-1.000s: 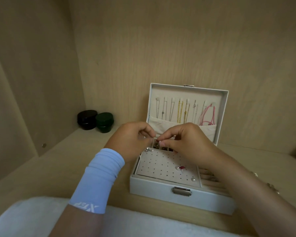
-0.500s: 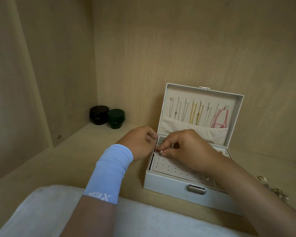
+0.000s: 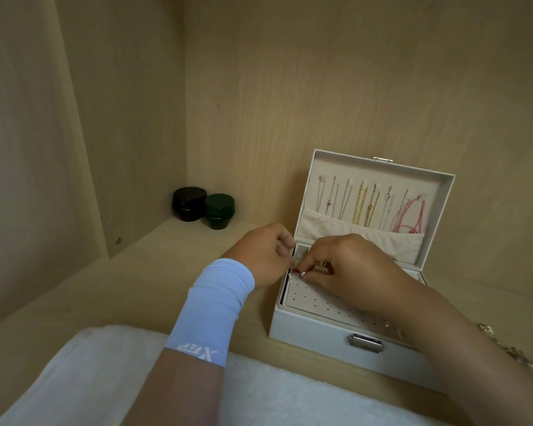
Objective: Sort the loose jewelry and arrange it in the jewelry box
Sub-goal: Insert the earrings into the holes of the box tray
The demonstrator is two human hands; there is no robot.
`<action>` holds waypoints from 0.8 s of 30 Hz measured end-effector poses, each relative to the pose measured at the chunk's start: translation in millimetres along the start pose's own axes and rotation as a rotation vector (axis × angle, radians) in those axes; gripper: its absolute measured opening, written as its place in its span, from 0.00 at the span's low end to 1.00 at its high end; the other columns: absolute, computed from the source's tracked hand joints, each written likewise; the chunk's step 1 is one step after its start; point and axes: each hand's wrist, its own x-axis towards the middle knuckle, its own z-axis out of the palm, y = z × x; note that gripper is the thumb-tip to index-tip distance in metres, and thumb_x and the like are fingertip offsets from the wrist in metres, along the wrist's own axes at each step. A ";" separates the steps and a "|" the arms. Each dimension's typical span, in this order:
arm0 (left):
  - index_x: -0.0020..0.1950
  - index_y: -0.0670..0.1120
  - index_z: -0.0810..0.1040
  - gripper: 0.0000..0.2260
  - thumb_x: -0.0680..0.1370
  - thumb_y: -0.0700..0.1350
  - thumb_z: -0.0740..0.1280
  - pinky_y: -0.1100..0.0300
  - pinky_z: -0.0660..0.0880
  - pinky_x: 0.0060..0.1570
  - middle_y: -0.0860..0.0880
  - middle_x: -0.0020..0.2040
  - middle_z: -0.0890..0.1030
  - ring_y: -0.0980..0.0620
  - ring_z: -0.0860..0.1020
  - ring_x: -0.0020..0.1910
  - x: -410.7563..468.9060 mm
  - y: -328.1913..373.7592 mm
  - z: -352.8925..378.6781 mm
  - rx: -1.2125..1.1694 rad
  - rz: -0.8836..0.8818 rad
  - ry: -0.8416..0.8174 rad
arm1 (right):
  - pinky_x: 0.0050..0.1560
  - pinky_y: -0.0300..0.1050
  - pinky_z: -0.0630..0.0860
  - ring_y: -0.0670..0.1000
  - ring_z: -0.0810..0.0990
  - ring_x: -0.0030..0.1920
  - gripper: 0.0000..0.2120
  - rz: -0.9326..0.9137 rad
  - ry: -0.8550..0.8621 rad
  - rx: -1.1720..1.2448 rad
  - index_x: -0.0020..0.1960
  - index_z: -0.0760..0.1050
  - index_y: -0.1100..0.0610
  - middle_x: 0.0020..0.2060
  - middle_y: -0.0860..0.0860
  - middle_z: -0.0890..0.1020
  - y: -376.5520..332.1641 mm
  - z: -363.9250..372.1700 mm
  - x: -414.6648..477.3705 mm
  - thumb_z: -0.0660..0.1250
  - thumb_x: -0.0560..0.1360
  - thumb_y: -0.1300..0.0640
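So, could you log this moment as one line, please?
right hand pinches red piece at earring panel | left hand alongside, grip unclear | jewelry box open

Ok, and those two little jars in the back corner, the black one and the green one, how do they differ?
The black jar is wider and rounder; the green jar is narrower and tapers toward its base. The black jar sits deeper in the corner, the green jar to its right and slightly nearer. Both are dark, glossy, lidded and upright on the shelf.

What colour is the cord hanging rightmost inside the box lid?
The cord is pink, clearest in the head view.
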 end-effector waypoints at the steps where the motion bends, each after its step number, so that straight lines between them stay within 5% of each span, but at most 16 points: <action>1: 0.52 0.53 0.75 0.07 0.78 0.41 0.67 0.67 0.68 0.40 0.54 0.45 0.79 0.59 0.74 0.40 -0.6 0.3 -0.3 0.004 0.012 0.006 | 0.47 0.47 0.79 0.40 0.78 0.44 0.06 -0.012 -0.005 -0.018 0.50 0.85 0.43 0.46 0.40 0.83 -0.3 -0.6 -0.4 0.74 0.74 0.50; 11: 0.39 0.55 0.81 0.09 0.75 0.42 0.71 0.69 0.70 0.41 0.57 0.38 0.81 0.60 0.77 0.37 -4.3 5.1 -6.4 0.054 0.038 -0.110 | 0.49 0.48 0.79 0.47 0.82 0.47 0.08 -0.056 -0.009 -0.087 0.52 0.85 0.48 0.47 0.44 0.85 -2.8 0.9 1.7 0.73 0.75 0.55; 24: 0.39 0.55 0.83 0.07 0.73 0.43 0.75 0.62 0.76 0.49 0.56 0.39 0.82 0.59 0.78 0.41 -2.5 3.5 -7.1 0.055 0.095 -0.102 | 0.43 0.43 0.79 0.39 0.74 0.38 0.06 -0.036 0.036 -0.071 0.50 0.85 0.45 0.42 0.41 0.85 -0.3 1.8 -2.5 0.73 0.74 0.53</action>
